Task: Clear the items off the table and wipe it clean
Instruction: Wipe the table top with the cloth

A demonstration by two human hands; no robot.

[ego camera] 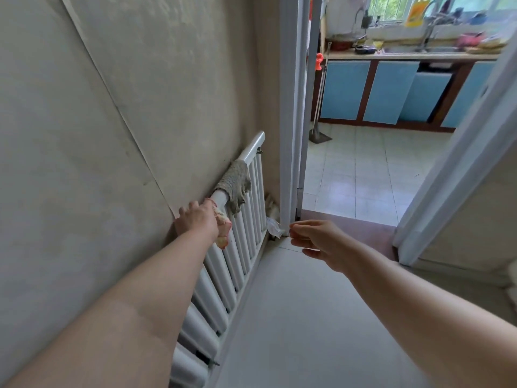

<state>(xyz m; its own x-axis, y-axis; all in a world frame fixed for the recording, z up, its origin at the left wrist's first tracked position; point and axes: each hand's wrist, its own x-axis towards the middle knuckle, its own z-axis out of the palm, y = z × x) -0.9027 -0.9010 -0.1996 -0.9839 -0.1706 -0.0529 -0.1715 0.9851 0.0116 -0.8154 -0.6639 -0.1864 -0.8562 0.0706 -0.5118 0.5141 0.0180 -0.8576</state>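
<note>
Where the wall meets the floor: a white radiator runs toward a doorway
Left grip: the left hand is at the radiator's top rail, fingers closed on a pink and yellow cloth that hangs over the rail
Right grip: the right hand hovers over the floor, fingers loosely spread, holding nothing
Grey rag: draped on the same rail, just beyond the cloth
Through the doorway: blue cabinets under a cluttered table
</note>
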